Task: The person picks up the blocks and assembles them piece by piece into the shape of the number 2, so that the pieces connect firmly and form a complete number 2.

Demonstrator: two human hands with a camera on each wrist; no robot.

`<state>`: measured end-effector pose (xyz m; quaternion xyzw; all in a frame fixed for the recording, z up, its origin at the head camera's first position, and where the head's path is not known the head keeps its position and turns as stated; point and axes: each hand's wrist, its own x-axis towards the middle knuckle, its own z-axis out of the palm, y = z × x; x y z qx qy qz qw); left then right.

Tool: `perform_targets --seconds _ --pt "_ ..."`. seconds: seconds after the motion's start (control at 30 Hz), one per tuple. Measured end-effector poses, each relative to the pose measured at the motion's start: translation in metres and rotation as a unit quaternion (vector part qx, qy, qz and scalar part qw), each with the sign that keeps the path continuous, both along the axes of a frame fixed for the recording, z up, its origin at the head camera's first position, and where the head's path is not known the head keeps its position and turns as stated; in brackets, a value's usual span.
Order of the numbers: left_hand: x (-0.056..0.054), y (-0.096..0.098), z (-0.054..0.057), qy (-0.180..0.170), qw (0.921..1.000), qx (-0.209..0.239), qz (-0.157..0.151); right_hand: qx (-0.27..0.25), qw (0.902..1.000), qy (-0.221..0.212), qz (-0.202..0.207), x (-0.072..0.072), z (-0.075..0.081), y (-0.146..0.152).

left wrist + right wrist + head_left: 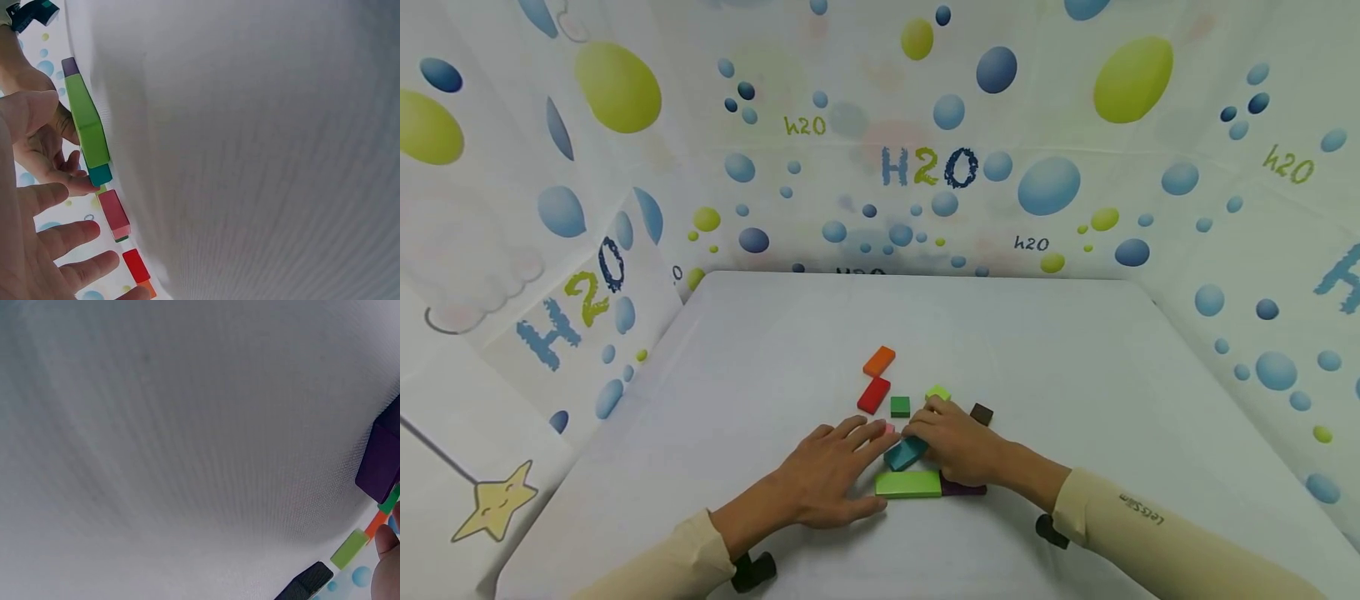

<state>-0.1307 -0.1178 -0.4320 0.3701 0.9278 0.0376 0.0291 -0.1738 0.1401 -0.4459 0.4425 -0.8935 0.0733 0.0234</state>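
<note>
While the right hand curls its fingers over the teal block at lower centre, seemingly in a pinch (the thumb is hidden from above), we see the left hand with fingers spread and gripping nothing, its tips beside the pink block. We judge the step in hand to be the setting of the teal block. Below it, the lime block and the purple block lie end to end; whether teal touches lime, we cannot tell. The next move, we suppose, calls for squaring the tilted teal block with the lime edge without nudging the row.

Room is tightest above the teal block, where pink, the green block and the yellow-green block crowd the fingers. The red block and orange block stand higher, the black block to the right. Beyond these, we find the desk bare towards its far, left and right edges.
</note>
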Motion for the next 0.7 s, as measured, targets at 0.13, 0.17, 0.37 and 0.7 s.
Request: perform_targets --seconds 0.13,0.17,0.37,0.7 --pt "-0.001 0.0 -0.001 -0.001 1.0 0.003 -0.007 -0.011 0.9999 0.001 0.001 -0.001 0.0 0.002" --pt "-0.001 0.0 -0.001 -0.003 0.9999 0.005 -0.01 -0.014 0.9999 0.001 0.003 -0.001 0.0 0.003" --pt "0.0 0.001 0.0 -0.008 0.9995 0.014 -0.026 -0.029 0.9995 0.0 0.009 -0.003 -0.001 0.006" --pt "0.001 0.003 0.001 0.006 0.9982 0.022 -0.056 -0.035 0.9994 0.0 -0.005 -0.004 0.003 0.013"
